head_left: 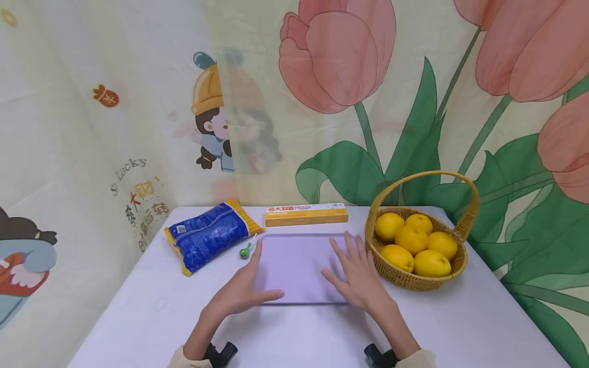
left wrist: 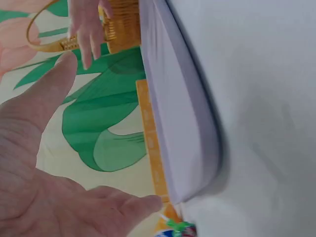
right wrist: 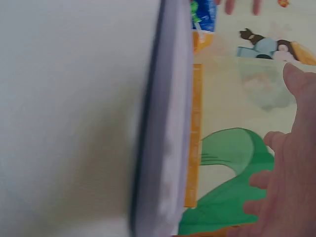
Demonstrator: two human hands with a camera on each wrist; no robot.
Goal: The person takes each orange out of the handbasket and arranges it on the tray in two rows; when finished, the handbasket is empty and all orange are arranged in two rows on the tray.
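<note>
A flat lilac tray [head_left: 299,266] lies in the middle of the white table. My left hand [head_left: 240,287] hovers at the tray's left edge, thumb and fingers spread apart. Over the tray's right side is my right hand [head_left: 361,276], its fingers fanned out. Neither hand holds anything. In the left wrist view, the left palm [left wrist: 59,197] is apart from the tray's rim [left wrist: 197,108]. The right wrist view likewise has the right hand [right wrist: 291,163] away from the tray [right wrist: 170,128]. A green-wrapped lollipop [head_left: 246,251] lies just left of the tray, near the left fingertips.
A blue and yellow packet [head_left: 211,237] lies at the back left. Behind the tray is a long orange and white box [head_left: 306,214]. A wicker basket [head_left: 405,281] with a tall handle stands at the right, holding several yellow-orange fruits [head_left: 411,240]. A printed curtain [head_left: 257,102] hangs behind the table.
</note>
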